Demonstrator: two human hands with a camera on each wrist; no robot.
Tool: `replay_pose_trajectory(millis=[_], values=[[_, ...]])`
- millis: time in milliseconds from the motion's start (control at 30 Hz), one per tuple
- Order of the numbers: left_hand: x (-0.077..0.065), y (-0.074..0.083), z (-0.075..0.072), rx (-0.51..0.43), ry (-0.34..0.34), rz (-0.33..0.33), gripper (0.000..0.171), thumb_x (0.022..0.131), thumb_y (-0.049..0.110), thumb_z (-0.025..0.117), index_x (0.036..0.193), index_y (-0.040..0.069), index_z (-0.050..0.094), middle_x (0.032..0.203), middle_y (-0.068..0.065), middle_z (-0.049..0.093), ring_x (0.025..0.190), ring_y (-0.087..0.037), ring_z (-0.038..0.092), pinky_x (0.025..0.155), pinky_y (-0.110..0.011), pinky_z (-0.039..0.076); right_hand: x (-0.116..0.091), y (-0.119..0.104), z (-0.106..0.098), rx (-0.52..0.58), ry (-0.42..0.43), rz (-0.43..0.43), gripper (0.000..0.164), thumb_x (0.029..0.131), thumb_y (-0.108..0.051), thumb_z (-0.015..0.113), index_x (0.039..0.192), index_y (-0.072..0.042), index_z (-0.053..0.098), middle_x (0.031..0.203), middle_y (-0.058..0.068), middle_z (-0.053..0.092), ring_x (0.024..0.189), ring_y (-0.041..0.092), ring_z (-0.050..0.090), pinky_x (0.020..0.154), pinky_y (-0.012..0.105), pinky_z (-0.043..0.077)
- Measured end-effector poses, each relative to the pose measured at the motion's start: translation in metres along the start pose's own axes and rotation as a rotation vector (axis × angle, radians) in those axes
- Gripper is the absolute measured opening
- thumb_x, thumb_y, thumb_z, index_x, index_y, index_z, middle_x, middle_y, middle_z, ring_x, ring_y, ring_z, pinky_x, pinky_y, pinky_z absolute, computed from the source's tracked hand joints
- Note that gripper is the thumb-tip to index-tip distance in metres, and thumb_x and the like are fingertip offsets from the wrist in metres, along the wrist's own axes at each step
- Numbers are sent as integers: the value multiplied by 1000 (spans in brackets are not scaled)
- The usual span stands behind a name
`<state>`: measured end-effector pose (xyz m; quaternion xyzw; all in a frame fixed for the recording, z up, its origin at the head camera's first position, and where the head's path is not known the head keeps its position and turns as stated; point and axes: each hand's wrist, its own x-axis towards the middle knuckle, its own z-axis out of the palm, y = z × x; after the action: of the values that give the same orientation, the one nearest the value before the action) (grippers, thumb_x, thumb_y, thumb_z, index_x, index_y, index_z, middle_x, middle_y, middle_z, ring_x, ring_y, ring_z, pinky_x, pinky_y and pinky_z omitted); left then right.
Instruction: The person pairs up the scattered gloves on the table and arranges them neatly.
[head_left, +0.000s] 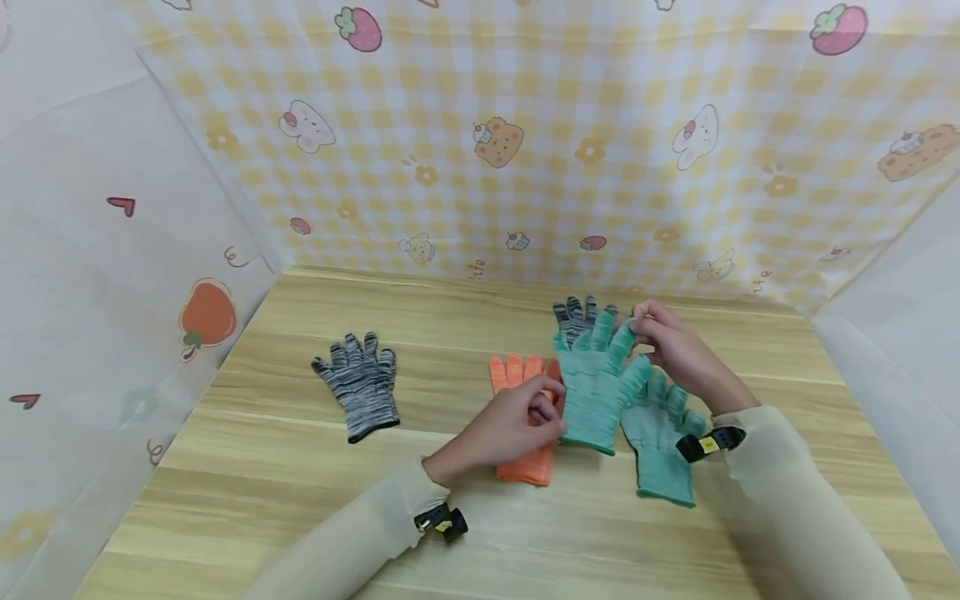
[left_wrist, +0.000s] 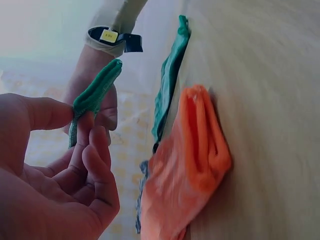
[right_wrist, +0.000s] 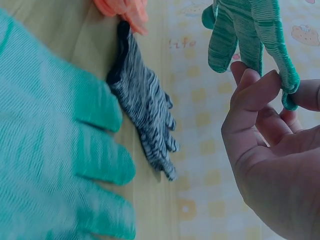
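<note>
A green knit glove [head_left: 592, 387] is held up off the table between both hands, its fingers pointing away. My left hand [head_left: 513, 425] pinches the glove's near left side between thumb and fingers, as the left wrist view shows. At the far end, my right hand [head_left: 678, 350] pinches the tip of one glove finger. A second green glove [head_left: 663, 458] lies flat under the right forearm. Below my left hand is an orange glove [head_left: 525, 469], partly covered by it. Behind the raised glove lies a black-and-grey glove [right_wrist: 145, 107], half hidden in the head view.
Another black-and-grey glove [head_left: 360, 387] lies alone on the left part of the wooden table [head_left: 255, 467]. A yellow checked cloth [head_left: 450, 100] with cartoon prints hangs along the back edge. White printed sheets [head_left: 82, 275] stand at the sides.
</note>
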<state>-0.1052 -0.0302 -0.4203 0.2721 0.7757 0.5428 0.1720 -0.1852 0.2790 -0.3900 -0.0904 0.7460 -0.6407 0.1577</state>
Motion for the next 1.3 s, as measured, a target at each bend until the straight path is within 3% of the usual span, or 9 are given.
replay_pose_trajectory(millis=[200,333,433,633,700,900,1300], values=[[4,3,15,-3,-23,-20,43,106,13,73,147,7,59,96,13,75,91,-1,69,87,-25,56,-10,6,-8,-28,11,1,16,121,-24,41,114,-9,44,127,-4,65,99,15,65,76,29,53],[7,6,25,-6,-35,-45,42,105,14,75,144,9,61,95,13,75,90,0,69,86,-24,56,-16,11,-13,-37,16,-1,18,121,-24,41,112,-9,43,126,-5,65,96,16,60,63,30,37],[10,8,32,-11,-40,-64,42,104,14,77,142,8,62,95,12,75,89,0,70,85,-23,56,-21,14,-18,-38,22,3,17,121,-23,42,111,-10,44,125,-6,67,96,16,59,63,32,30],[15,12,48,-3,-51,-81,43,103,17,79,141,8,62,93,12,76,88,1,70,83,-22,56,-32,19,-26,-15,24,14,17,121,-22,43,110,-8,46,123,-5,68,101,17,64,76,28,49],[17,13,53,0,-57,-86,43,103,17,79,141,9,62,94,13,76,88,2,69,82,-21,55,-36,20,-29,7,25,9,16,120,-20,43,110,-8,46,121,-5,70,100,17,65,75,28,52],[24,16,68,-7,-78,-100,44,103,17,79,142,7,62,94,12,76,86,3,68,81,-20,54,-45,28,-39,45,38,12,14,120,-15,44,108,-10,50,120,-6,72,101,14,67,75,28,56],[31,16,90,23,-83,-140,47,102,19,81,145,10,63,93,14,75,82,4,67,77,-20,54,-58,41,-53,-23,66,63,17,121,-19,43,109,-8,49,123,-10,71,109,10,66,83,28,54]])
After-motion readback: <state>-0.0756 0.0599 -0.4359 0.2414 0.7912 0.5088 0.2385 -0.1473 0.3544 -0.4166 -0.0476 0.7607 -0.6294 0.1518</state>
